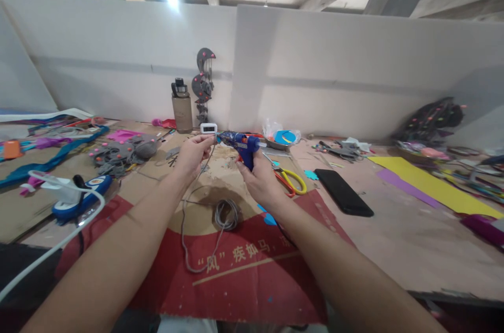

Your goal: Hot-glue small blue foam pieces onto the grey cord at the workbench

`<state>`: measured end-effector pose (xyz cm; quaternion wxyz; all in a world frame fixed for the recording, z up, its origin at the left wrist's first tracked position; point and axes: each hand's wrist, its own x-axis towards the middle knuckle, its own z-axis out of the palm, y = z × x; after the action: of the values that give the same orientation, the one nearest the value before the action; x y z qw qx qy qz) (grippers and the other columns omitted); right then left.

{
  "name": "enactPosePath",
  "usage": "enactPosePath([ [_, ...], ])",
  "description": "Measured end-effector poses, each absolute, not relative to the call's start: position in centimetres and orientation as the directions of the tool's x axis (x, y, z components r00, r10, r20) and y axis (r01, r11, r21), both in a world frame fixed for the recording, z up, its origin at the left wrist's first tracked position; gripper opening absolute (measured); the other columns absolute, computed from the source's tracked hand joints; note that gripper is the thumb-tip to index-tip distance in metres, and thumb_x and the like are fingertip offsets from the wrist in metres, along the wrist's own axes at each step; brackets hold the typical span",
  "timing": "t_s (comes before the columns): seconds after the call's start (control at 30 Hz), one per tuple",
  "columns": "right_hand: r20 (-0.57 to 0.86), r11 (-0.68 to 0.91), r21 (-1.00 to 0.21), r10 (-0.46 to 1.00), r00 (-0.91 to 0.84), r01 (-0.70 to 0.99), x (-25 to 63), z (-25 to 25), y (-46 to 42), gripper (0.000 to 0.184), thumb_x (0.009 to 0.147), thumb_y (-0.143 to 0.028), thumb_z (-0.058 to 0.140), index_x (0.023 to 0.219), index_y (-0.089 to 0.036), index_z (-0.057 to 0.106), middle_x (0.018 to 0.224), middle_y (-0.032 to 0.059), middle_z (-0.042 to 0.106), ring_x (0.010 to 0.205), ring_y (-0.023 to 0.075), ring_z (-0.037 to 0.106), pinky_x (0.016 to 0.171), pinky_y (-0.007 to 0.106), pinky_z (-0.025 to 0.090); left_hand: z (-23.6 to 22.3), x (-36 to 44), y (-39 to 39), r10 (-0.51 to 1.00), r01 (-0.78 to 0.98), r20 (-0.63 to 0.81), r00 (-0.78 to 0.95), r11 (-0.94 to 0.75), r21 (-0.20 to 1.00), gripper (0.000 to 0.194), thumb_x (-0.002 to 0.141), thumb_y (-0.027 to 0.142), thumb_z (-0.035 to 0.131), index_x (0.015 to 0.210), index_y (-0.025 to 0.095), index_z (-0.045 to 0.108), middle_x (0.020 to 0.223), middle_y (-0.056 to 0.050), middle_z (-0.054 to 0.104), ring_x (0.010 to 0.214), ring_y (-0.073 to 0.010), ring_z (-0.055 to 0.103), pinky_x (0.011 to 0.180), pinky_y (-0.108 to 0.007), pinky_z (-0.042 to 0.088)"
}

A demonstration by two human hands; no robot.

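Observation:
A blue hot glue gun (pixel 247 149) is gripped in my right hand (pixel 263 178), its nozzle pointing left. Close to the nozzle, my left hand (pixel 195 154) pinches the end of a thin grey cord (pixel 227 215) between thumb and fingers. A tiny blue bit shows at those fingertips, too small to make out. The rest of the cord hangs down and lies loosely coiled on a red and brown cardboard sheet (pixel 244 291). Blue paper cutouts (pixel 269 219) lie partly hidden beside my right forearm.
Scissors (pixel 295 180) and a black phone (pixel 342 192) lie right of my right hand. A bottle (pixel 182 107) and a small white display (pixel 208 128) stand behind. On the left are a blue power strip (pixel 84 199) and grey felt pieces (pixel 124 153). Yellow paper (pixel 437 186) lies far right.

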<state>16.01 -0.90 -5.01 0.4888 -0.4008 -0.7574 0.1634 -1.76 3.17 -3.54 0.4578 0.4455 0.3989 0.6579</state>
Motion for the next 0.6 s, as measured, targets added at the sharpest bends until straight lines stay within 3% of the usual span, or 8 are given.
enactPosePath([
  [0.33, 0.624, 0.640, -0.628, 0.754, -0.204, 0.444, 15.89, -4.80, -1.20, 0.029, 0.085, -0.025, 0.047, 0.113, -0.019, 0.050, 0.104, 0.0111, 0.060, 0.092, 0.0244, 0.055, 0.087, 0.041, 0.044, -3.48, -1.81, 3.20, 0.927, -0.176, 0.292, -0.234, -0.335, 0.926, 0.023, 0.058, 0.030, 0.077, 0.070, 0.013, 0.068, 0.057, 0.001, 0.053, 0.045, -0.0045, 0.034, 0.043, -0.021, 0.021],
  [0.6, 0.614, 0.632, -0.632, 0.761, -0.209, 0.448, 15.86, -4.78, -1.26, 0.033, 0.085, -0.024, 0.046, 0.117, -0.016, 0.048, 0.104, 0.0120, 0.060, 0.091, 0.0240, 0.056, 0.086, 0.040, 0.044, -3.69, -1.71, 3.25, 0.932, -0.160, 0.292, -0.213, -0.328, 0.931, 0.021, 0.059, 0.029, 0.076, 0.067, 0.013, 0.066, 0.053, 0.003, 0.046, 0.045, -0.0043, 0.032, 0.043, -0.021, 0.020],
])
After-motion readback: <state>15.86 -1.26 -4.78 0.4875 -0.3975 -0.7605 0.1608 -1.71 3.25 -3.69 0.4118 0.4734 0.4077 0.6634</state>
